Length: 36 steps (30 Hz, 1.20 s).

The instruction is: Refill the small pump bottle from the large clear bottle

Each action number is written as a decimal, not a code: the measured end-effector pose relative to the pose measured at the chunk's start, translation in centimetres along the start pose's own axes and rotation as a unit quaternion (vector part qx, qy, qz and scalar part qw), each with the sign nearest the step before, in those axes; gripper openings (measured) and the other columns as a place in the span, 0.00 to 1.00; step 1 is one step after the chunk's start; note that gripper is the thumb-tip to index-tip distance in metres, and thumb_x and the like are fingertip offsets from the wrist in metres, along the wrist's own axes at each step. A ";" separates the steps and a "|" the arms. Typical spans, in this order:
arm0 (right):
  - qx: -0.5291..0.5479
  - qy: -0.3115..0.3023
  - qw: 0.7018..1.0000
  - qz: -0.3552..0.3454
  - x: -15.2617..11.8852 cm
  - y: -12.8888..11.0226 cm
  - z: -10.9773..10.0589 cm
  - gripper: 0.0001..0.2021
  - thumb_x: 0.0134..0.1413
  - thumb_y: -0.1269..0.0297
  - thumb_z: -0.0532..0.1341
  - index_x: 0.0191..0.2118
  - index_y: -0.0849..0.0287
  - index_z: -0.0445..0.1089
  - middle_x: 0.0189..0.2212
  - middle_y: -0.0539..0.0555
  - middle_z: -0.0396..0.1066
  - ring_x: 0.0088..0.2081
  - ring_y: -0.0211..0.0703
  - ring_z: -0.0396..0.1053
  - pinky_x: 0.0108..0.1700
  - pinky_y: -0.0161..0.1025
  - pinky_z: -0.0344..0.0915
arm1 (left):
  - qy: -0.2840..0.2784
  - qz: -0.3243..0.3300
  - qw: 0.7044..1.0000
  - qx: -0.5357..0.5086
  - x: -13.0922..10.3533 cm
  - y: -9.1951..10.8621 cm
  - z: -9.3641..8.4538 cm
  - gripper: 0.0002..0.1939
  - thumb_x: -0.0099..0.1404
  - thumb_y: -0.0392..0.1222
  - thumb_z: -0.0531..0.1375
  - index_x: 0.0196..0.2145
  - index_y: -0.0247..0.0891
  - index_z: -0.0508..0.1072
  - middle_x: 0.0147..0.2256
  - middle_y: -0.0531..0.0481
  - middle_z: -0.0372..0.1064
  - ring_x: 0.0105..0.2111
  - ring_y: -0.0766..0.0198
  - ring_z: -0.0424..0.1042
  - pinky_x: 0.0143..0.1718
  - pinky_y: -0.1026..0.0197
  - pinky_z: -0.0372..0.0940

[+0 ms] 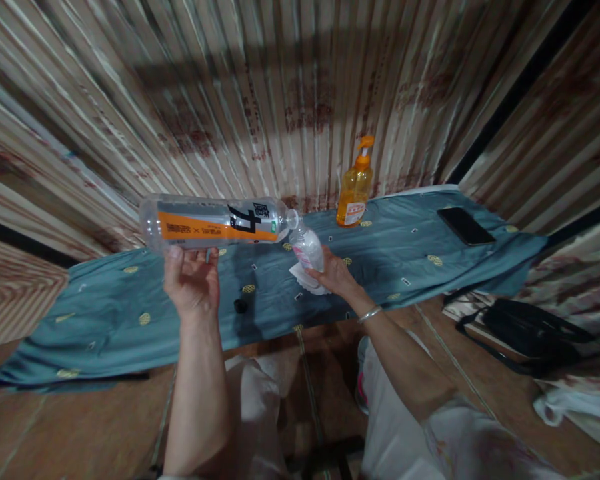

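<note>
My left hand [194, 277] holds a large clear bottle [215, 223] from below, with an orange and grey label. The bottle lies sideways in the air, its open mouth pointing right. That mouth meets the top of a small clear bottle [307, 250] with pink markings, tilted to the left. Wrapped round the small bottle is my right hand [333, 272], with a bracelet on the wrist. A white piece of paper or tissue [310, 283] shows under the small bottle. On the cloth below the large bottle lies a small black cap [241, 306].
A blue-green cloth [180, 333] covers the narrow table. At its back stands an orange pump bottle [355, 190]; a black phone [465, 226] lies to the right. Striped curtains [280, 100] hang behind. A black bag [530, 330] sits at the lower right.
</note>
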State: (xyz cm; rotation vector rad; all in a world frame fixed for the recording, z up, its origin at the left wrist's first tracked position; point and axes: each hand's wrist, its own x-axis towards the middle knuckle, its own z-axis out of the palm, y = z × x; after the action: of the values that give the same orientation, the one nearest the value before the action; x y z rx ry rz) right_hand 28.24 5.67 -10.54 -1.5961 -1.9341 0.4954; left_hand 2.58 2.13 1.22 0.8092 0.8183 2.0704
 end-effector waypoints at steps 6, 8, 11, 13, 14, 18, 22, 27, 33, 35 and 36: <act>0.000 -0.003 1.000 0.004 0.0 -0.2 -0.2 0.28 0.57 0.63 0.69 0.60 0.65 0.63 0.49 0.65 0.78 0.51 0.57 0.78 0.52 0.46 0.71 | 0.003 0.000 1.000 -0.010 0.0 0.0 0.1 0.21 0.42 0.52 0.75 0.28 0.43 0.70 0.35 0.49 0.70 0.38 0.62 0.70 0.35 0.64 0.69; -0.001 0.000 1.000 0.003 0.0 -0.2 -0.1 0.28 0.57 0.63 0.69 0.60 0.64 0.64 0.49 0.65 0.78 0.51 0.58 0.78 0.52 0.46 0.72 | -0.001 0.003 1.000 -0.007 0.0 0.0 0.1 0.21 0.43 0.52 0.74 0.29 0.43 0.71 0.34 0.49 0.70 0.38 0.61 0.70 0.35 0.64 0.69; 0.003 0.000 1.000 0.002 0.1 0.0 0.1 0.27 0.57 0.63 0.69 0.59 0.64 0.64 0.50 0.66 0.78 0.51 0.59 0.78 0.52 0.47 0.72 | -0.010 0.004 1.000 -0.012 0.1 -0.1 0.0 0.20 0.44 0.52 0.74 0.30 0.43 0.71 0.34 0.49 0.69 0.38 0.61 0.71 0.36 0.63 0.70; 0.005 0.002 1.000 0.001 0.1 0.0 0.1 0.27 0.57 0.62 0.69 0.59 0.64 0.64 0.50 0.66 0.78 0.51 0.58 0.78 0.52 0.46 0.72 | -0.011 0.004 1.000 -0.015 0.2 -0.1 -0.2 0.20 0.45 0.51 0.73 0.30 0.43 0.70 0.34 0.49 0.69 0.39 0.61 0.71 0.36 0.63 0.70; 0.003 0.003 1.000 0.002 0.1 0.0 0.1 0.27 0.57 0.62 0.69 0.59 0.64 0.65 0.49 0.66 0.78 0.51 0.58 0.78 0.52 0.46 0.72 | -0.011 0.003 1.000 -0.015 0.2 -0.2 -0.2 0.20 0.45 0.51 0.73 0.30 0.43 0.70 0.33 0.49 0.69 0.39 0.61 0.71 0.36 0.63 0.70; -0.007 -0.001 1.000 0.008 0.0 -0.1 0.0 0.28 0.57 0.61 0.69 0.60 0.64 0.64 0.49 0.66 0.78 0.51 0.58 0.78 0.52 0.45 0.71 | -0.010 0.001 1.000 -0.017 0.2 -0.2 -0.2 0.20 0.45 0.51 0.73 0.30 0.43 0.71 0.33 0.49 0.69 0.40 0.60 0.71 0.36 0.63 0.70; -0.004 -0.004 1.000 0.009 0.0 0.0 0.0 0.28 0.57 0.60 0.69 0.59 0.64 0.64 0.48 0.65 0.79 0.51 0.57 0.78 0.51 0.46 0.72 | 0.000 0.005 1.000 -0.009 0.2 -0.1 0.0 0.19 0.45 0.51 0.73 0.29 0.43 0.72 0.34 0.49 0.70 0.38 0.60 0.71 0.35 0.63 0.70; 0.001 0.004 1.000 0.002 0.1 0.1 0.1 0.28 0.56 0.61 0.69 0.59 0.63 0.64 0.49 0.65 0.79 0.51 0.58 0.78 0.52 0.46 0.72 | -0.006 0.002 1.000 -0.021 0.1 -0.1 0.1 0.19 0.45 0.50 0.73 0.31 0.43 0.72 0.34 0.50 0.70 0.38 0.62 0.71 0.35 0.64 0.69; -0.004 -0.004 1.000 0.012 0.0 -0.3 -0.1 0.27 0.57 0.62 0.69 0.59 0.64 0.64 0.48 0.66 0.78 0.51 0.58 0.78 0.52 0.46 0.71 | 0.002 0.002 1.000 -0.022 -0.1 0.0 0.6 0.21 0.41 0.51 0.75 0.27 0.42 0.70 0.34 0.50 0.71 0.37 0.63 0.71 0.35 0.65 0.70; -0.012 -0.003 1.000 0.012 0.0 -0.3 -0.2 0.27 0.57 0.62 0.70 0.58 0.65 0.64 0.47 0.66 0.78 0.50 0.58 0.78 0.51 0.45 0.72 | 0.007 -0.002 1.000 -0.024 -0.2 0.1 0.8 0.22 0.40 0.51 0.75 0.27 0.41 0.70 0.34 0.50 0.71 0.37 0.63 0.71 0.34 0.66 0.69; -0.015 -0.003 1.000 0.011 0.0 -0.4 -0.2 0.27 0.57 0.62 0.70 0.58 0.65 0.65 0.47 0.66 0.78 0.50 0.58 0.78 0.51 0.45 0.71 | 0.008 -0.005 1.000 -0.026 -0.2 0.1 0.9 0.23 0.39 0.51 0.75 0.27 0.41 0.70 0.34 0.50 0.71 0.36 0.64 0.71 0.34 0.66 0.69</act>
State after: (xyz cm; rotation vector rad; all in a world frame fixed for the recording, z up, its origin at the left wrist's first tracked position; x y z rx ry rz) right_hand 28.11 5.59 -10.15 -1.6394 -1.9387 0.4819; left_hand 3.29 2.16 1.80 0.7597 0.7727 2.0835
